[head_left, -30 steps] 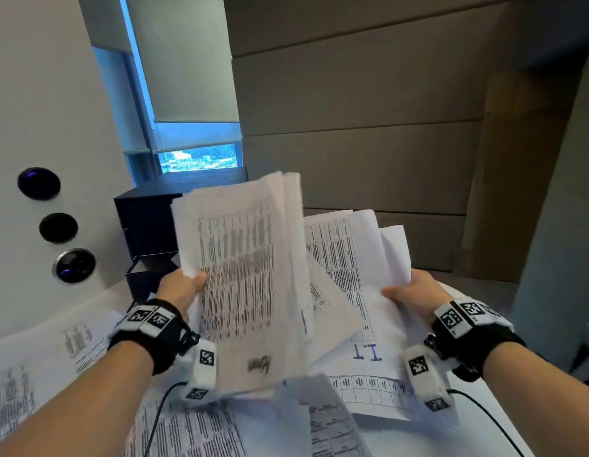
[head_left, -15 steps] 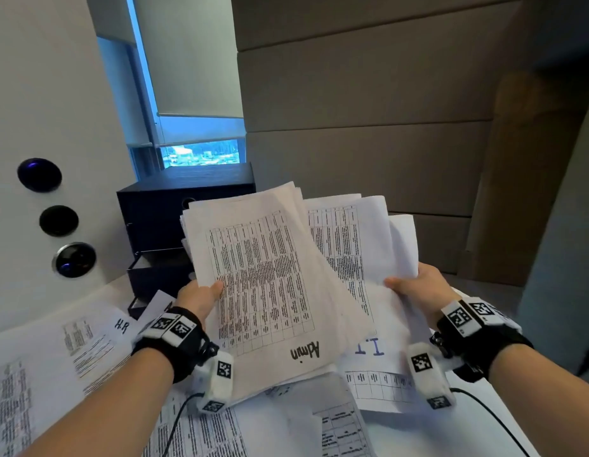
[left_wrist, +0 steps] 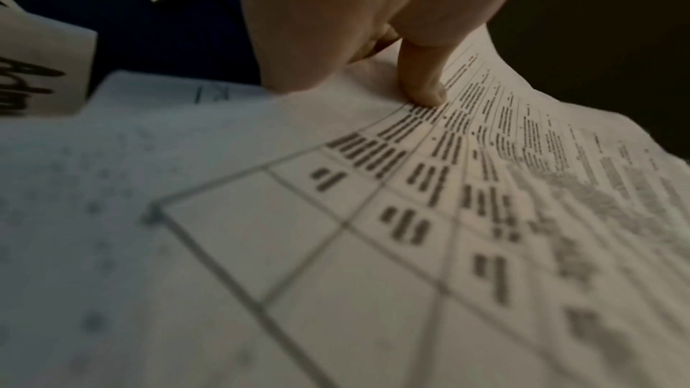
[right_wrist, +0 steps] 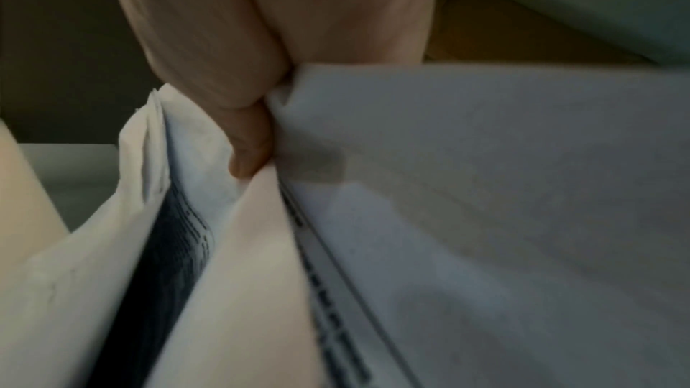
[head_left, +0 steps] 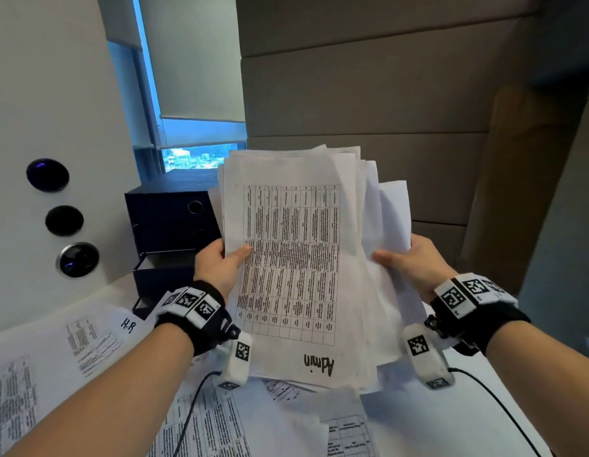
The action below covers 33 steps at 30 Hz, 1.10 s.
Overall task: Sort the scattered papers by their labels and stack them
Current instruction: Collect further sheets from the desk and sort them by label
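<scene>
I hold a bundle of printed papers (head_left: 296,258) upright above the table, its bottom edge near the loose sheets there. The front sheet carries a table of text and the handwritten label "Admin" (head_left: 319,365), upside down. My left hand (head_left: 220,262) grips the bundle's left edge, thumb on the front sheet (left_wrist: 425,87). My right hand (head_left: 408,262) grips the right edge, where several sheets fan out; its thumb (right_wrist: 250,146) sits between the sheets. Loose papers on the table include one labelled "H.R" (head_left: 126,324).
A dark blue drawer box (head_left: 171,232) stands behind the bundle, its lower drawer pulled out. More printed sheets (head_left: 204,423) cover the white table (head_left: 418,433) in front. A white panel with three round dark fittings (head_left: 64,221) rises on the left. Cables run from both wrist cameras.
The two fanned groups of papers have been brought together into one upright bundle between my hands. The "IT" sheet on the right is now hidden behind the "Admin" sheet.
</scene>
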Each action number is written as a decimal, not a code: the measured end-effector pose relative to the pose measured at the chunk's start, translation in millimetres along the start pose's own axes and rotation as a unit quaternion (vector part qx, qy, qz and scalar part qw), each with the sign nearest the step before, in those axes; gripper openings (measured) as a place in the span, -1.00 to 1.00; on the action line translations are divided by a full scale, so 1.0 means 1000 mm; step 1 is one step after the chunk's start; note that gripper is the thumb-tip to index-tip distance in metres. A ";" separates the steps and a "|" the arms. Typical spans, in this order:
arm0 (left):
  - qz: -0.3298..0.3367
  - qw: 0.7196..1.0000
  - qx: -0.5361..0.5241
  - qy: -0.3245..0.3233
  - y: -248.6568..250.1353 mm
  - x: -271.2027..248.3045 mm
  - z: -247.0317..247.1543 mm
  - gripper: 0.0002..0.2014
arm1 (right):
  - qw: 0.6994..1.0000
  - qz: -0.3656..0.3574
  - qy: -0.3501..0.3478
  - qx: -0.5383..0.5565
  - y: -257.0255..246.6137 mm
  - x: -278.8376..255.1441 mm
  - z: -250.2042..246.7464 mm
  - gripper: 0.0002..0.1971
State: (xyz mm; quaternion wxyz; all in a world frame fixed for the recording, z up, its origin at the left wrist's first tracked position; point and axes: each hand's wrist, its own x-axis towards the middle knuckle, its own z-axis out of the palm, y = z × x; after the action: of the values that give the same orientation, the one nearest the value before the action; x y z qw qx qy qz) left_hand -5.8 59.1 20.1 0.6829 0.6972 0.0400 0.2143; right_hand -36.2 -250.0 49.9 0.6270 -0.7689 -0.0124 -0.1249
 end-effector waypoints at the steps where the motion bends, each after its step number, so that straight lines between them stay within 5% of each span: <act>1: 0.008 1.000 -0.008 0.014 0.008 -0.002 0.000 -0.83 | 1.000 -0.006 -0.003 -0.007 -0.007 -0.001 -0.002 -0.79; 13: 0.033 0.989 -0.017 0.141 0.046 -0.006 -0.054 -0.77 | 0.996 -0.041 0.078 -0.016 -0.052 -0.026 -0.015 -0.78; 22: 0.006 0.994 -0.064 0.088 0.055 -0.049 -0.071 -0.71 | 0.996 -0.058 0.065 0.023 -0.078 -0.058 0.014 -0.79; 33: -0.009 0.991 -0.120 0.055 0.060 -0.050 -0.012 -0.74 | 0.989 -0.108 0.064 0.073 -0.088 -0.063 -0.004 -0.78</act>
State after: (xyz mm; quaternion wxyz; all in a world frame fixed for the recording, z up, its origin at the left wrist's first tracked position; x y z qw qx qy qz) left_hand -69.4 48.8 66.3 0.7605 0.5967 0.0574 0.2496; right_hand -113.2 -226.4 121.7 0.6639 -0.7053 -0.0647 -0.2399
